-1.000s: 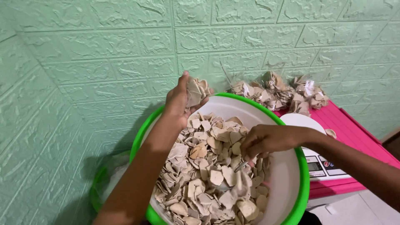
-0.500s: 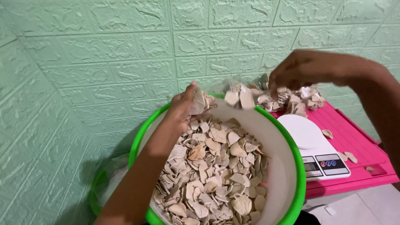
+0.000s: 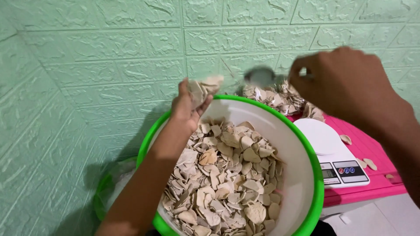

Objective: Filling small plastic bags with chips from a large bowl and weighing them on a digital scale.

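- Left hand [image 3: 189, 102] is raised over the far left rim of the white plastic basin with a green rim [image 3: 302, 144], fingers clamped on a small stack of pale beige flat chips [image 3: 203, 88].
- The basin holds a heap of the same chips [image 3: 227, 175], below and near the left hand.
- Right hand [image 3: 345, 83] hovers far right above the loose chip pile on the pink table [image 3: 280, 98], fingers curled; whether it holds anything cannot be told, motion blur obscures it.
- White digital kitchen scale [image 3: 328, 150] sits just right of the basin, partly hidden by it.
- Left forearm reaches up across the basin.
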